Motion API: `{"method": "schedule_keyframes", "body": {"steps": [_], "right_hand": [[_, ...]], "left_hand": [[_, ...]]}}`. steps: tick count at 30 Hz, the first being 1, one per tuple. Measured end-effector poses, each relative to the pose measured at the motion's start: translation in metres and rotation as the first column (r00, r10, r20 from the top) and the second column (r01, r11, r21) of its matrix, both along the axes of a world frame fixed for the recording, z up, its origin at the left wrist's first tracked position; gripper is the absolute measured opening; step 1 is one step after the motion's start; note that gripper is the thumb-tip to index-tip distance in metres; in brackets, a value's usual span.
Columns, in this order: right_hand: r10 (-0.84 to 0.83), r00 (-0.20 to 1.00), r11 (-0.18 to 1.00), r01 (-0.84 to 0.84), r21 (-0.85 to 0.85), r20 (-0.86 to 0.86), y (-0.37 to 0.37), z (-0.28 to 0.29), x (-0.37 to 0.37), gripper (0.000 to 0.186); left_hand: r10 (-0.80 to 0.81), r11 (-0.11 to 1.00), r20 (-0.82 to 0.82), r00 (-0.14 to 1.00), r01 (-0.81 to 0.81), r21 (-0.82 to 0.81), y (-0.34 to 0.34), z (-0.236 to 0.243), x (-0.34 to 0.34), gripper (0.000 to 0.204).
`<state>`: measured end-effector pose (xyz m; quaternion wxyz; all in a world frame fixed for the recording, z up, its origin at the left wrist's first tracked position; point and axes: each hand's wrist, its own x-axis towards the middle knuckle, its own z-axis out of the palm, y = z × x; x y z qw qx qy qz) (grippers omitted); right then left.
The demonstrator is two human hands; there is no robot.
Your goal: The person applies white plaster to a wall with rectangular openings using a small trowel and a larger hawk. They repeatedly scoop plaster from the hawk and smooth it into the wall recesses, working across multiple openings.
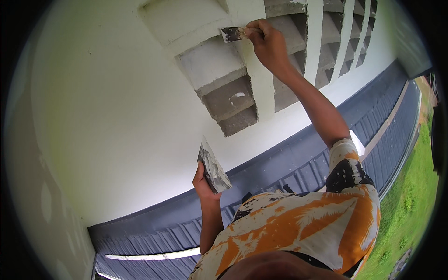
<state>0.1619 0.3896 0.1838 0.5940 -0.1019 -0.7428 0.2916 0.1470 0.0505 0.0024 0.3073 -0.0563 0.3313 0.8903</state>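
My right hand (268, 46) is raised at the wall, closed on a small putty knife (231, 34) with a dark, smeared blade. The blade lies at the edge of a pale ledge between stepped recesses (210, 60) in the white wall (126, 121). Lower down, my left hand (204, 183) grips a flat metal plate (214, 170), tilted nearly upright and smeared with grey paste. Some recesses lower in the column show bare grey (233, 121), one with a white smear.
More columns of grey recesses (329, 42) continue to the upper right, separated by white strips. A dark grey ribbed roof (387, 140) runs below the wall, with a long pale batten (144, 256) along it. Green grass (406, 186) lies beyond at the right.
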Motion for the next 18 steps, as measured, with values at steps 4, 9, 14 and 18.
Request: {"method": "schedule_keyframes", "body": {"steps": [4,9,14,18], "right_hand": [[-0.134,0.991,0.990,0.135,0.043,-0.026,0.029,0.009,-0.011,0.011],[-0.257,0.960,0.964,0.263,0.046,-0.114,0.048,0.014,0.007,0.010],[-0.061,0.990,0.959,0.023,-0.281,-0.126,0.027,-0.002,0.053,0.008],[0.262,0.965,0.858,-0.248,-0.450,-0.033,-0.006,-0.045,0.053,0.010]], "left_hand": [[-0.016,0.998,0.013,1.000,0.015,0.065,-0.006,-0.020,0.011,0.031],[0.038,0.994,0.015,0.999,-0.039,0.098,-0.028,-0.045,0.016,0.034],[0.196,0.980,0.091,0.976,-0.197,-0.001,-0.035,-0.042,0.023,0.029],[0.106,0.987,0.013,0.994,-0.107,0.121,-0.041,-0.060,0.019,0.032]]}}
